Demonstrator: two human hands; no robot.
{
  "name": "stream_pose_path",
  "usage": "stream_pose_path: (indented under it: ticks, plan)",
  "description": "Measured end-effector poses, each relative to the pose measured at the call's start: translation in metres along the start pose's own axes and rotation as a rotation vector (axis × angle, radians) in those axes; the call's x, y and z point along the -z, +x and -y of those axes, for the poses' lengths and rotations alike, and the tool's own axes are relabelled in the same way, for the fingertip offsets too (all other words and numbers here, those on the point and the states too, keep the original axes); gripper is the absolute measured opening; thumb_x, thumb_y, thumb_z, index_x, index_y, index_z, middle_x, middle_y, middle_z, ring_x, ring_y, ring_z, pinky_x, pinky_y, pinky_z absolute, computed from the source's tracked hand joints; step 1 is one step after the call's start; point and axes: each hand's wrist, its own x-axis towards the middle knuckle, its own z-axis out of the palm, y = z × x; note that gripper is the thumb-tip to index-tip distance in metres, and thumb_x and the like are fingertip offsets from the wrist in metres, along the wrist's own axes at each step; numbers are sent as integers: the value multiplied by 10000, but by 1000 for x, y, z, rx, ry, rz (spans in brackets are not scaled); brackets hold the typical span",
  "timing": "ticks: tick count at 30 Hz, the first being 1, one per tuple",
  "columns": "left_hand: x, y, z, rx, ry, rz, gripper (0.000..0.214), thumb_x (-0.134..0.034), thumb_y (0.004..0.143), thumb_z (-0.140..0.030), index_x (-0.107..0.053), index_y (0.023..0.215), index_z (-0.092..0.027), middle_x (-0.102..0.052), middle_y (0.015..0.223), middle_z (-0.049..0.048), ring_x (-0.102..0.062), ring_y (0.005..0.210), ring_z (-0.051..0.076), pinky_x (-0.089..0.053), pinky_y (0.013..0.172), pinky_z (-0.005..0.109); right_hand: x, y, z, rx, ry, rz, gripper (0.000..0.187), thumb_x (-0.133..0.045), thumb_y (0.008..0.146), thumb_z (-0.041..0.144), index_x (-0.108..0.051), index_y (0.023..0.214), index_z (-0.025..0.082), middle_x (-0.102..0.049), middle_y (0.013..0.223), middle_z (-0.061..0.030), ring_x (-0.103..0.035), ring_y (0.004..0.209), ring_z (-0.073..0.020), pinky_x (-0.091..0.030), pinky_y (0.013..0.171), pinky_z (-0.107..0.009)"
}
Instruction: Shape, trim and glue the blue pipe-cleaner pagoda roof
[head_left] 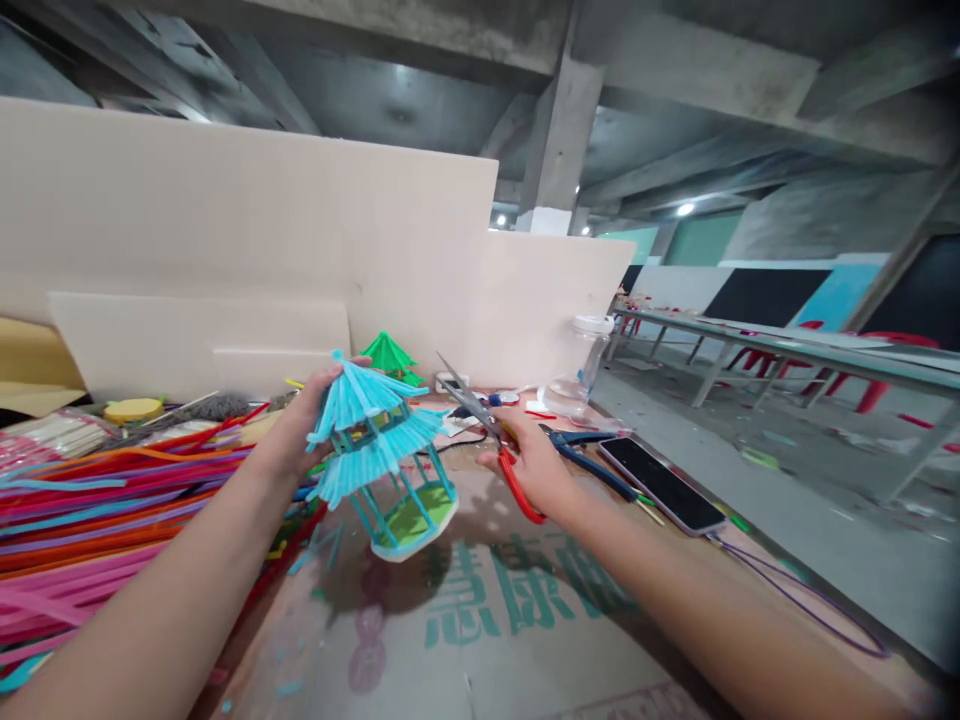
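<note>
Left hand (309, 400) grips a blue model pagoda (386, 445), tilted above the cardboard (427, 675). Right hand (536, 462) grasps red-handled scissors (480, 408); pliers (596, 468) lie beside the phone (660, 485).

The room is a bit dim and grey. Small white lamps (685, 209) glow far back under the dark roof (420, 100), with a soft haze round them. The big pale board (225, 230) is lit softly and looks brightest. Blurry dark shadows lie on the brown card (420, 675) below the blue house (382, 425) and near the right arm (660, 590). The house and scissors (480, 410) look fairly clear. The far tables (795, 340) look fuzzy. Near the edges, things look stretched, and the right side goes dark and smudgy.
</note>
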Motion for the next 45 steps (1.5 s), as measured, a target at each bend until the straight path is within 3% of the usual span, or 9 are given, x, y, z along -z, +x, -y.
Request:
stream_pose_path:
  ticks: [5, 10, 16, 25, 30, 45]
  plan:
    - [-22, -16, -16, 40, -158, -107, 342, -572, 817, -457, -655, 1051, -222, -732, 846, 4, -698, 797, 221, -572, 768, 340, 24, 3, 11, 169, -120, -72, 507, -652, 793, 516, -522, 1150, 181, -545, 997, -90, -520, 888, -229, -443, 768, -361]
    - [-38, -19, -23, 73, -233, -37, 322, -594, 792, -452, -667, 1008, -225, -745, 884, 27, -706, 812, 248, -589, 708, 350, 35, -4, 24, 261, -166, -84, 552, -653, 764, 565, -520, 1146, 190, -519, 941, -71, -504, 863, -221, -438, 754, -350]
    - [-43, -18, -19, 137, -271, -8, 270, -606, 786, -419, -675, 963, -228, -746, 883, 35, -706, 807, 253, -585, 757, 387, 39, -9, 29, 254, -186, -90, 538, -631, 778, 564, -516, 1153, 195, -512, 947, -79, -493, 857, -224, -440, 747, -361]
    - [-47, -16, -11, 129, -255, 44, 285, -673, 722, -428, -686, 906, -211, -743, 833, 41, -706, 745, 244, -592, 689, 357, 39, -9, 33, 225, -194, -77, 527, -625, 769, 584, -545, 1101, 183, -523, 913, -73, -501, 840, -221, -436, 724, -341]
    - [-47, -19, -13, 142, -217, 44, 268, -639, 760, -418, -683, 936, -221, -736, 783, 28, -705, 780, 247, -587, 659, 322, 39, -10, 35, 243, -185, -82, 516, -636, 769, 568, -544, 1101, 185, -534, 900, -70, -505, 822, -212, -426, 708, -322]
    - [-44, -16, -11, 131, -193, 95, 277, -595, 795, -431, -665, 982, -240, -732, 881, 30, -695, 836, 250, -562, 755, 359, 39, -13, 35, 215, -172, -65, 522, -703, 741, 518, -556, 1124, 195, -613, 912, -66, -568, 815, -207, -451, 695, -311]
